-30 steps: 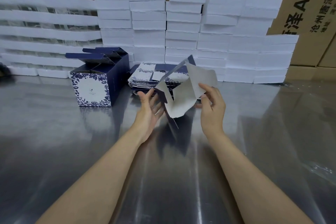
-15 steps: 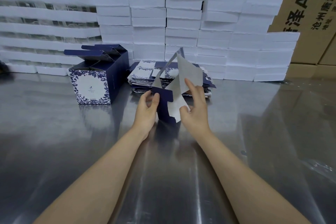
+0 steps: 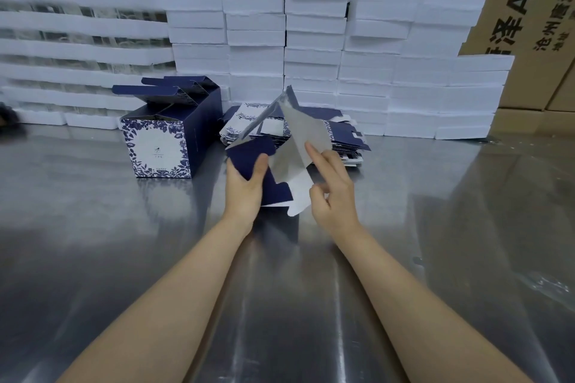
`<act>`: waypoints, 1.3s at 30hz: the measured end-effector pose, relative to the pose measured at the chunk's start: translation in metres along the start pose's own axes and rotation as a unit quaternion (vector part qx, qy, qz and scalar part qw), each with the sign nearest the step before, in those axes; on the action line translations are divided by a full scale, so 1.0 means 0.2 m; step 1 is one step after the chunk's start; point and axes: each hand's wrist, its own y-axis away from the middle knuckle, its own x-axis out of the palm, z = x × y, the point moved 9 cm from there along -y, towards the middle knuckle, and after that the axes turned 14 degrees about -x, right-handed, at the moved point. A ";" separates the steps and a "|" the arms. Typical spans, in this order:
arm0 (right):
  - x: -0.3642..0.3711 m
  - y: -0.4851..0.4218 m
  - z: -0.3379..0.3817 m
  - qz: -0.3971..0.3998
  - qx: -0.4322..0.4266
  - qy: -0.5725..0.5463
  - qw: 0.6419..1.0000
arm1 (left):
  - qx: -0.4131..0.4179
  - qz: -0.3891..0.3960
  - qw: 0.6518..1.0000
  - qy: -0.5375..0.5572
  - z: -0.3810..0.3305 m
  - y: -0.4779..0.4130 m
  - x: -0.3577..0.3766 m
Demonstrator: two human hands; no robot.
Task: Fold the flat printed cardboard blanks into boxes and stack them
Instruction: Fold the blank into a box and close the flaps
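Cardboard blanks (image 3: 342, 137) sit in a flat pile on a big shiny desk (image 3: 93, 242). White foam blocks (image 3: 311, 40) are stacked along the far side. A folded box (image 3: 161, 140) stands left of the pile, with its top flaps up. One blank (image 3: 298, 134) is held up in the hands, in the middle, just near the pile. A second ago it was spread wide. Now it bends like a tent, so the folding has begun, but it is not a box yet. Left hand (image 3: 244, 186) grips a blue flap. Right hand (image 3: 334, 196) lays one straight finger on the white inside. I cannot tell if its curled fingers pinch anything.
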 end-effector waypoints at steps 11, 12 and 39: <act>0.00 0.01 0.01 0.009 -0.006 0.062 0.998 | -0.074 0.007 0.995 0.063 0.07 -0.07 -0.03; -0.02 0.01 0.00 -0.001 0.001 0.072 0.997 | -0.061 0.019 0.997 0.039 0.06 -0.06 0.00; -0.11 0.01 -0.11 -0.036 0.014 0.105 0.994 | -0.009 0.169 0.982 -0.083 0.01 0.09 0.15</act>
